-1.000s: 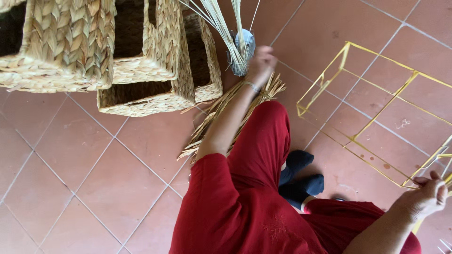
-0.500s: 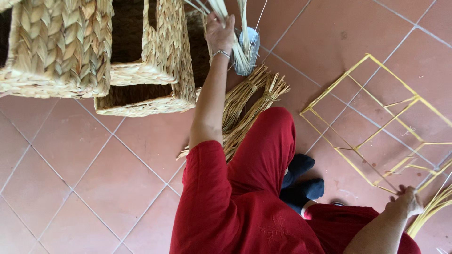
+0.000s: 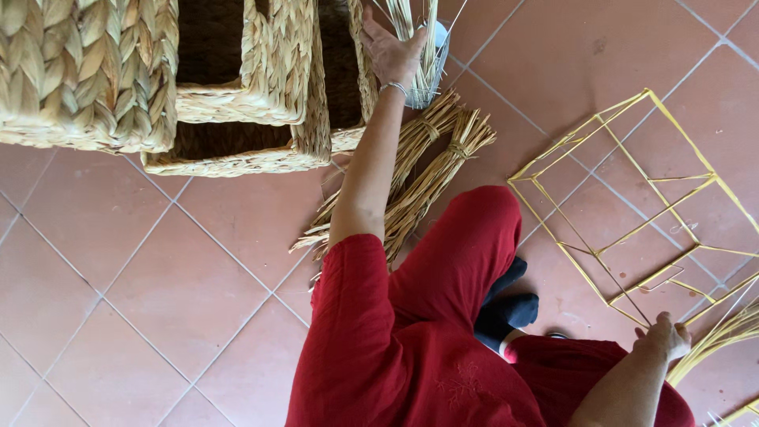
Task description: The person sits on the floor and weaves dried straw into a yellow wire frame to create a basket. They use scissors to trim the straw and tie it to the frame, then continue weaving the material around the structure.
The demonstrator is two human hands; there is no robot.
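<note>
My left hand (image 3: 393, 51) reaches far forward to a small clear container (image 3: 431, 79) that holds upright straw strands (image 3: 407, 16). Its fingers close around some of those strands. My right hand (image 3: 666, 336) is low at the right, shut on a bunch of long yellow strands (image 3: 723, 332) that curve off to the right. It sits at the near corner of a yellow wire frame (image 3: 601, 134) lying on the floor. Two tied straw bundles (image 3: 443, 162) lie on the tiles between my left arm and my red-clad knee (image 3: 466, 237).
Rectangular woven straw baskets (image 3: 95, 71) stand nested and stacked at the top left, the nearest one (image 3: 308, 119) right beside my left hand. The floor is terracotta tile (image 3: 158, 300). My foot in a dark sock (image 3: 506, 308) is tucked by my leg.
My left hand has moved from the container's near side up and forward over it, into the strands. My right hand has shifted left and down with its strands, beside the wire frame.
</note>
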